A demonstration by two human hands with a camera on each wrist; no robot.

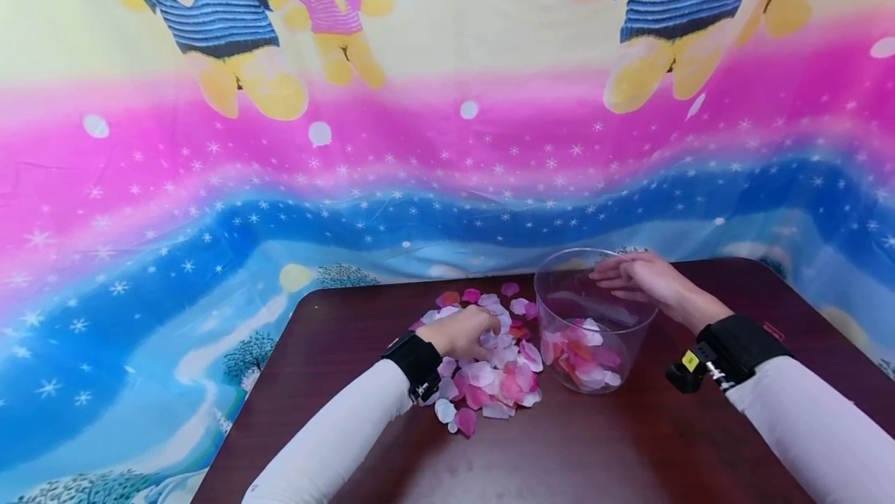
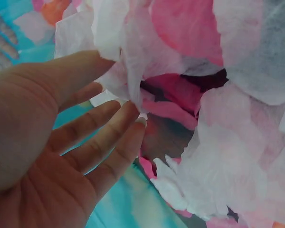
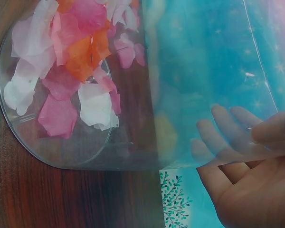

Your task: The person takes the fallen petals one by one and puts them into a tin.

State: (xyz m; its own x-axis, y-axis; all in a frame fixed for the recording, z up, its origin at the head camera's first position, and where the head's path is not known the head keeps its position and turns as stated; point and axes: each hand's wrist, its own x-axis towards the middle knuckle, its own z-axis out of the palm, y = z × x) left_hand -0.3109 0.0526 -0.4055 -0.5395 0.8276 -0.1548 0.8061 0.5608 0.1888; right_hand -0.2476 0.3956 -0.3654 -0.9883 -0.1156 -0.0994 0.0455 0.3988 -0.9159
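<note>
A loose pile of pink, white and orange petals point(image 1: 482, 395) lies on the dark wooden table. My left hand point(image 1: 464, 331) reaches into its left side. In the left wrist view the thumb and loosely stretched fingers point(image 2: 111, 164) touch white petals point(image 2: 133, 61) at the pile's edge. Right of the pile stands a clear plastic bucket point(image 1: 632, 337), upright, with petals point(image 1: 580, 356) at its bottom. My right hand point(image 1: 653, 283) holds it near the rim at the back right. In the right wrist view its fingers point(image 3: 225, 135) show through the clear wall.
Below the arms, the brown table point(image 1: 559, 450) extends toward me. Behind it hangs a printed cloth point(image 1: 419, 147) with bears and snowflakes, close to the table's back edge. The bucket's left wall stands right beside the petal pile.
</note>
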